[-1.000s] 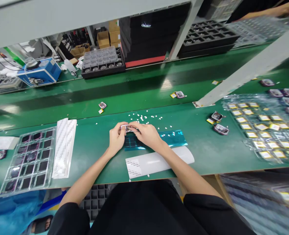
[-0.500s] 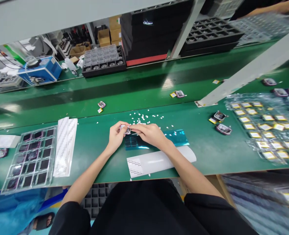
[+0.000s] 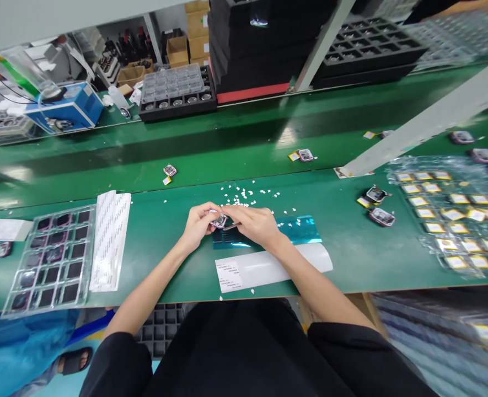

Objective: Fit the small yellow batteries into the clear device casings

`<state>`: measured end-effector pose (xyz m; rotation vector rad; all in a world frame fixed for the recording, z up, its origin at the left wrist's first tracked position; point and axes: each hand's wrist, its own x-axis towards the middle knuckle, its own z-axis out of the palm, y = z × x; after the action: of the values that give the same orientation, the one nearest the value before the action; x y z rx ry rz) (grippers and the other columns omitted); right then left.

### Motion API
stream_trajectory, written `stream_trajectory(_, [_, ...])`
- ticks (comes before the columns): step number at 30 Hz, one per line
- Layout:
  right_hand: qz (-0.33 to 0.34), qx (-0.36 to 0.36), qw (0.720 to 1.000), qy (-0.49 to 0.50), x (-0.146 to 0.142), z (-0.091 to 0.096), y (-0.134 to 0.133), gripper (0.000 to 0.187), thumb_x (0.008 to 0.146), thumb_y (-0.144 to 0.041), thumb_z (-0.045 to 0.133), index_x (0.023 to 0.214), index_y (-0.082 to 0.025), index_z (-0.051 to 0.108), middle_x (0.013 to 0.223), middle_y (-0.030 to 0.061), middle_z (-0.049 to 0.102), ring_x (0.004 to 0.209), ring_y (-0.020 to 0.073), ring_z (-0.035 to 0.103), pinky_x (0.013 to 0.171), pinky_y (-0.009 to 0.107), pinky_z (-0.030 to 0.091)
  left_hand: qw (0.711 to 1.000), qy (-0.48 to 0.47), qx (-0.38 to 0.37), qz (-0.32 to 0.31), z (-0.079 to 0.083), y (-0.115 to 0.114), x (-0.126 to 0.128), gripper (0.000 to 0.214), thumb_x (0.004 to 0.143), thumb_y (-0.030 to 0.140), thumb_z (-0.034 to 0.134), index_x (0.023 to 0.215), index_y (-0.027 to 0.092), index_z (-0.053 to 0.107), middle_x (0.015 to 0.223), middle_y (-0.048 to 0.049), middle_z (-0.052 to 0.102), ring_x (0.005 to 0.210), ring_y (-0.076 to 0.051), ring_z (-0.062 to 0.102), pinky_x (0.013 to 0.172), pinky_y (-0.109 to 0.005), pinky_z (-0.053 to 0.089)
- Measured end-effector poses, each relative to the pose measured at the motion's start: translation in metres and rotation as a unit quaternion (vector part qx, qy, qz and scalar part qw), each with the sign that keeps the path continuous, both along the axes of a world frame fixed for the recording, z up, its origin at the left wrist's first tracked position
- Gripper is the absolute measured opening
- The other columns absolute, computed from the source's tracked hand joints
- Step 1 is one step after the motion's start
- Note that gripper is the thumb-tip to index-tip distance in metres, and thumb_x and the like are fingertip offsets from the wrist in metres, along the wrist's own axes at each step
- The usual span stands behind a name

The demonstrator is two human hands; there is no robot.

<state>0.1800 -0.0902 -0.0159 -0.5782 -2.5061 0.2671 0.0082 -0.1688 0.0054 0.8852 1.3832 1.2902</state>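
My left hand (image 3: 197, 226) is closed around a small watch case (image 3: 219, 220) with its inner parts showing, held up over the bench. Against the case's right side is my right hand (image 3: 255, 223), fingers bent together around a thin metal tool (image 3: 230, 226) that looks like tweezers; its tip is hard to make out. Beneath the hands lies a shiny blue film sheet (image 3: 299, 230) with dark cut shapes at its left end. A white backing sheet (image 3: 274, 267) curls nearer to me. Small white paper bits (image 3: 244, 194) are scattered just beyond my fingers.
At left lie a clear tray (image 3: 49, 262) of dark screens and white strips (image 3: 110, 240). To the right are more watch cases (image 3: 381, 216) and a clear tray (image 3: 438, 201) with yellow-edged batteries. A slanted white post (image 3: 417, 124) rises from the bench. Black trays (image 3: 177, 105) stand behind.
My right hand has turned a little, and the metal tool now shows below its fingers. The watch case stays in my left hand. The whole view has shifted slightly.
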Motion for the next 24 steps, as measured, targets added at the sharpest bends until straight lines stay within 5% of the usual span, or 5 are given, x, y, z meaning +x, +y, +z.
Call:
stream_trajectory(3, [0.018, 0.026, 0.999, -0.032, 0.004, 0.004, 0.004, 0.041, 0.099, -0.011, 0.041, 0.123, -0.023, 0.072, 0.116, 0.0038, 0.079, 0.096, 0.0155, 0.077, 0.068, 0.022, 0.057, 1.000, -0.019, -0.022, -0.006, 0.001, 0.000, 0.000, 0.017, 0.072, 0.035, 0.067, 0.074, 0.018, 0.068, 0.055, 0.0032, 0.058, 0.036, -0.006, 0.040, 0.035, -0.017, 0.018])
stream_trajectory(8, [-0.070, 0.046, 0.995, -0.055, 0.002, 0.007, 0.004, 0.044, 0.099, -0.008, 0.041, 0.129, -0.021, 0.070, 0.128, 0.0052, 0.074, 0.079, 0.0140, 0.077, 0.057, 0.024, 0.053, 0.999, -0.023, -0.024, 0.000, 0.001, 0.001, 0.002, 0.016, 0.071, 0.034, 0.066, 0.075, 0.018, 0.068, 0.057, 0.0025, 0.061, 0.037, -0.006, 0.042, 0.035, -0.016, 0.019])
stream_trajectory(13, [-0.003, 0.053, 0.996, -0.078, 0.007, 0.006, 0.009, 0.045, 0.098, -0.008, 0.044, 0.130, -0.027, 0.070, 0.132, 0.0007, 0.072, 0.091, 0.0144, 0.078, 0.061, 0.022, 0.055, 1.000, -0.004, -0.001, 0.004, -0.001, 0.001, 0.001, 0.015, 0.075, 0.033, 0.066, 0.076, 0.019, 0.065, 0.053, 0.0048, 0.057, 0.037, -0.006, 0.042, 0.035, -0.016, 0.022])
stream_trajectory(24, [0.018, 0.058, 0.996, -0.067, 0.007, 0.003, 0.004, 0.049, 0.095, -0.004, 0.039, 0.128, -0.023, 0.071, 0.126, 0.0054, 0.075, 0.087, 0.0157, 0.078, 0.061, 0.022, 0.058, 0.986, 0.111, 0.113, 0.049, -0.013, -0.004, 0.008, 0.026, 0.089, 0.045, 0.068, 0.087, 0.020, 0.063, 0.062, 0.0025, 0.062, 0.049, -0.009, 0.053, 0.046, -0.020, 0.039])
